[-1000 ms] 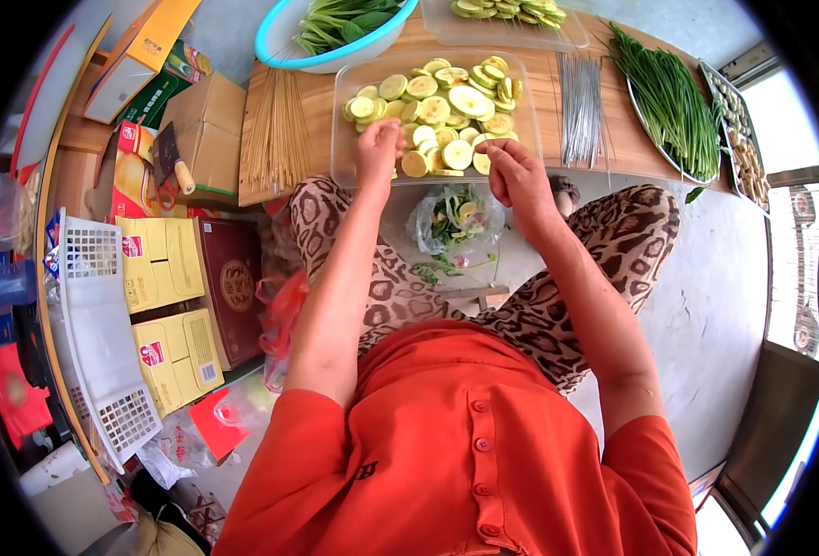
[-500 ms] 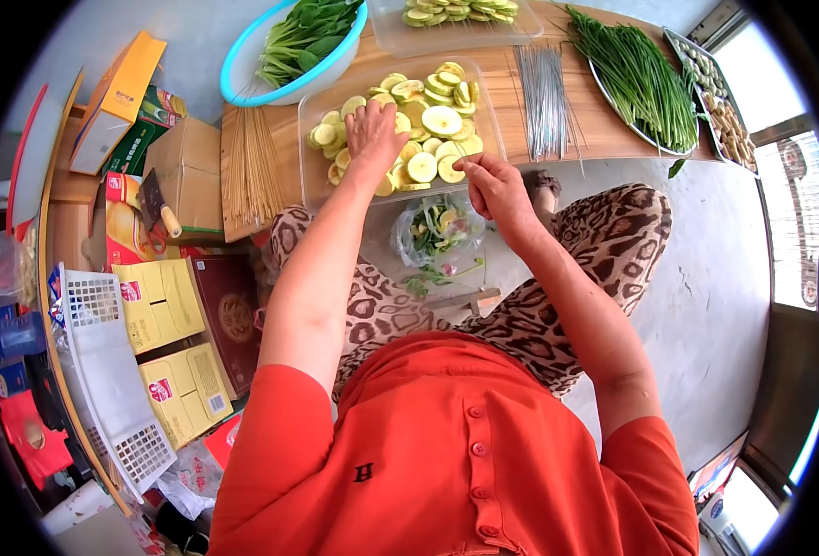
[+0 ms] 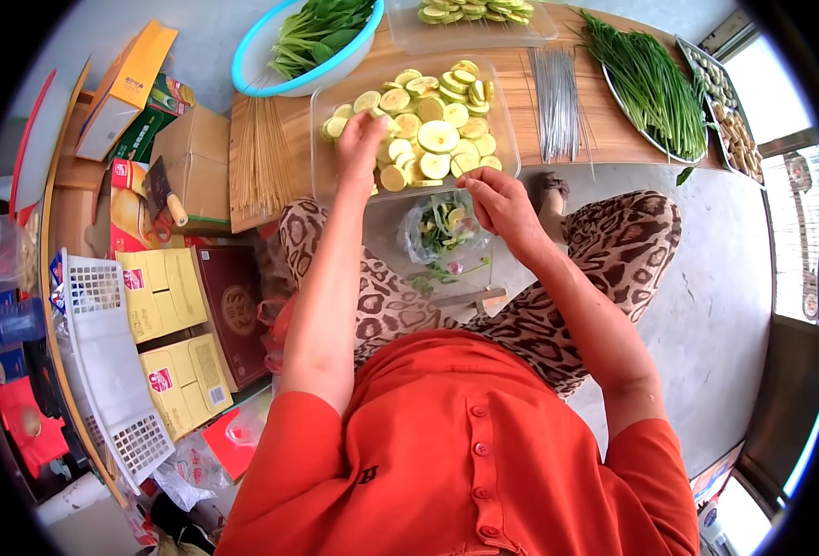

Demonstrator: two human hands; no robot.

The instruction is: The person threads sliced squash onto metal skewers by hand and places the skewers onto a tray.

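A clear plastic tray (image 3: 507, 120) of round, pale green-yellow slices (image 3: 438, 136) sits on the wooden table. Over its left part is my left hand (image 3: 360, 146), fingers closed on a slice (image 3: 379, 113) at the fingertips. My right hand (image 3: 497, 199) is at the tray's near right edge, thumb and finger pinched together; what they hold is too thin or hidden to make out. The two hands are apart. Wooden skewers (image 3: 259, 157) lie left of the tray, metal skewers (image 3: 554, 104) to its right.
Behind are a blue-rimmed bowl (image 3: 240, 72) of leafy greens and a second tray (image 3: 409, 35) of slices. Long green stalks (image 3: 646, 88) and a tray of small skewered pieces (image 3: 736, 130) are at right. A plastic bag (image 3: 439, 227) of scraps lies below the table edge. Boxes (image 3: 164, 292) stand left.
My left hand reached down into the slices, then drew back toward me with a slice. My right hand stays pinched near the tray's edge. The view shifted sideways and partly back.
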